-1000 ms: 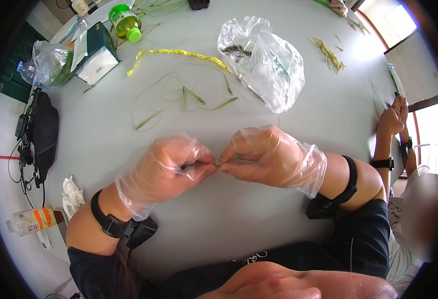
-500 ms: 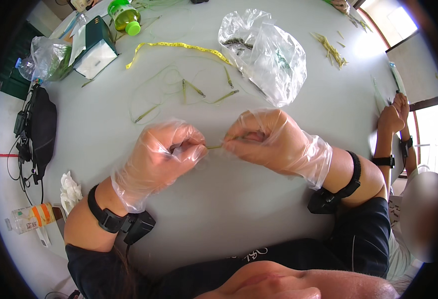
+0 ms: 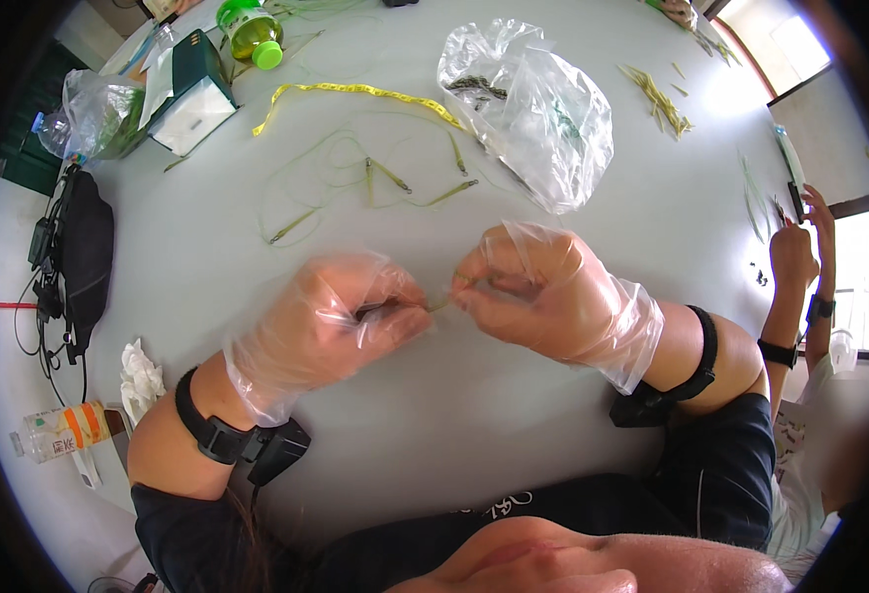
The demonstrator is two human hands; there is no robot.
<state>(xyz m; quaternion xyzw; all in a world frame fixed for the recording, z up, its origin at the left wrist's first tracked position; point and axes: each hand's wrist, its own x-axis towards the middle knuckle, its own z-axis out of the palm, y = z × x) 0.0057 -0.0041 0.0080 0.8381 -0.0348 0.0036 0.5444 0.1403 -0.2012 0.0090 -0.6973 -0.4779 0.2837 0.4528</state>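
Closer together now than half a second ago, the left hand (image 3: 341, 311) and right hand (image 3: 533, 296) have narrowed the gap between them, the left having shifted rightward and a little toward the person. Each is pinched, thumb against fingers, on a short green strand (image 3: 440, 304) that spans the small gap, held above the bench (image 3: 454, 425); its ends are hidden by the fingertips. Slipping seems the likeliest fault: the loose, wrinkled gloves (image 3: 257, 381) could slide on something so thin, or a fold could get caught in the pinch. Too hard a pull might snap the strand or jerk it free. Just beyond lie green pieces (image 3: 392, 177) with metal ends and fine trailing tails; a low sweep of either hand could tangle those. Farther off are a yellow tape measure (image 3: 355, 91) and a clear bag (image 3: 553, 128) with dark bits inside, then a green box (image 3: 192, 99) and a bottle (image 3: 249, 35), which lies on its side and might roll if knocked.
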